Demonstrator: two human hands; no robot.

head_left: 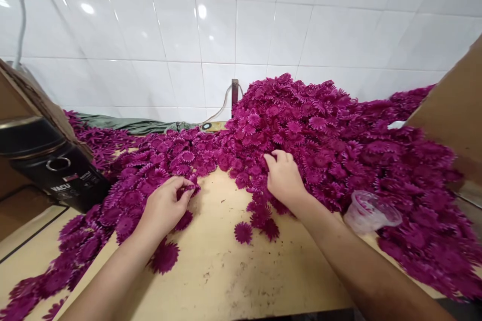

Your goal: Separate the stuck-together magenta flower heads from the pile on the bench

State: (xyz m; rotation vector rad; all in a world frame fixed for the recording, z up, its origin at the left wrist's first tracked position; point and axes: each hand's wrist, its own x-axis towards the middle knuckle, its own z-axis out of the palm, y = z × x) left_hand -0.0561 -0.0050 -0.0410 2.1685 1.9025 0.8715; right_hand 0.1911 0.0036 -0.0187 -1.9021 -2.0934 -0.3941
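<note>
Low over the left part of the table, my left hand [165, 205] pinches a small purple artificial flower piece [195, 185] between thumb and fingertips. My right hand [285, 176] reaches to the near edge of a big heap of purple flower pieces [301, 115]. Its fingers are curled together against the heap, and what they grip, if anything, is hidden. A single flower piece [243, 232] lies flat on the wood between my arms. Another flower piece [164, 257] rests by my left forearm.
A clear plastic cup [371, 213] with whitish contents leans beside my right forearm. At the left, a black vacuum bottle [56, 165] stands tilted by cardboard. More cardboard [452, 110] rises at the right. Green cloth [131, 123] lies along the white tiled wall [256, 25].
</note>
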